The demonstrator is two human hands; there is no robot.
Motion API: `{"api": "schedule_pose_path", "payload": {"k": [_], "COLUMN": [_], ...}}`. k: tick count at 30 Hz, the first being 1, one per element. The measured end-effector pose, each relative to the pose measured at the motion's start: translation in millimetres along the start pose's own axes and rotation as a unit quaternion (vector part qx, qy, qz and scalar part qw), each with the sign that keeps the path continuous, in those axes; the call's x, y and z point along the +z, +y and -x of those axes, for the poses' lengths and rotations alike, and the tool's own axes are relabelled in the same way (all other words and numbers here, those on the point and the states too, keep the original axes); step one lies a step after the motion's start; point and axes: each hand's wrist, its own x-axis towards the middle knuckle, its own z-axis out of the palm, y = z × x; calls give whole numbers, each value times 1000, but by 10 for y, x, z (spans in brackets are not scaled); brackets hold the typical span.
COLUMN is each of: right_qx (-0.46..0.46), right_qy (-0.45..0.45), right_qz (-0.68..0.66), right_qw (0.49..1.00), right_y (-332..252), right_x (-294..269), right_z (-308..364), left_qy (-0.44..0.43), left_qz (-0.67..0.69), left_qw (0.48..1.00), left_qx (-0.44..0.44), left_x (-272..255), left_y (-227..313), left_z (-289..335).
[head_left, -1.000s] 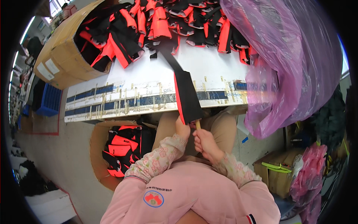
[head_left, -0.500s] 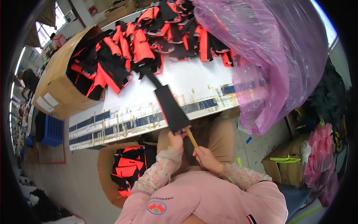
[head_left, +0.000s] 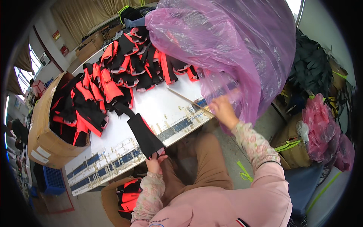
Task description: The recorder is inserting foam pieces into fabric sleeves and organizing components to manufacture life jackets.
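Observation:
My left hand [head_left: 155, 164] is closed on the lower end of a black fabric piece [head_left: 144, 134] with an orange-red edge. A strap at its upper end reaches toward the heap on the white table. My right hand [head_left: 224, 110] is at the table's front edge, beside the purple plastic bag. Its fingers are closed round the near end of a thin wooden stick [head_left: 188, 100], which points away over the tabletop.
Black and orange-red pieces [head_left: 109, 87] are heaped along the table [head_left: 151, 106] and in a cardboard box [head_left: 47, 125] lying at the left. A big purple plastic bag [head_left: 234, 41] covers the right side. Below the table is another open box [head_left: 109, 200] of pieces.
My right hand has moved right and forward with the stick, away from the black piece. The stick's end has come out of the piece. My left hand keeps its hold; the view has shifted.

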Motion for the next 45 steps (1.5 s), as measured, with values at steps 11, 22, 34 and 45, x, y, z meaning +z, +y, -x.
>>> {"api": "schedule_pose_path", "payload": {"k": [11, 22, 34, 45], "right_qx": [370, 273, 283, 93], "right_qy": [80, 67, -92, -136], "right_qz": [-391, -657, -553, -537], "right_qw": [839, 700, 778, 827], "right_y": [878, 707, -770, -1400], "right_x": [-490, -225, 278, 95], "right_z": [-1538, -1368, 800, 982], "left_qy": [-16, -24, -25, -43], "left_qz": [-16, -22, -5, 29], "left_qw": [999, 999, 999, 998], "left_qx": [-25, -23, -31, -42], "left_x": [-113, -143, -87, 87], "left_y": [14, -48, 33, 264], "left_z": [-53, -63, -50, 89]}}
